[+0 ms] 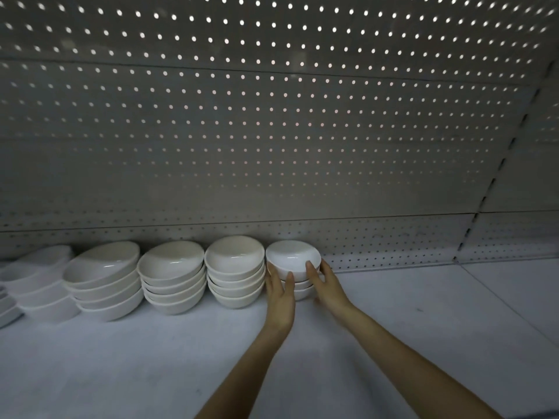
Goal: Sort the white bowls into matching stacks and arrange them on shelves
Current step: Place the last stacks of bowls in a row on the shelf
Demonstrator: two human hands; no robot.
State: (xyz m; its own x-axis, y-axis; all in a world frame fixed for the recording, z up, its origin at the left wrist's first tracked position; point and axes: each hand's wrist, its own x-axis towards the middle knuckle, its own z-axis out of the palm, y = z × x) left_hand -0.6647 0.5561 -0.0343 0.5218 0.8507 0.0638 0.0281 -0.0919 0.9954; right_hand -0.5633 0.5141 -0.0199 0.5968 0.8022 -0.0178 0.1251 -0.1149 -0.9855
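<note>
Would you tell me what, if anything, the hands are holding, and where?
The left hand and right hand cup the rightmost bowl stack by its opposite sides, thumbs in front.

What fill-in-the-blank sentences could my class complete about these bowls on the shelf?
The left hand and right hand hold the ___ stack in the row.
The neighbouring stack on its left has ___ bowls.
The back panel is dotted with small ___.
Missing words: rightmost, four, holes.

White shelf (151, 358), row of bowl stacks (172, 276) along its back
</note>
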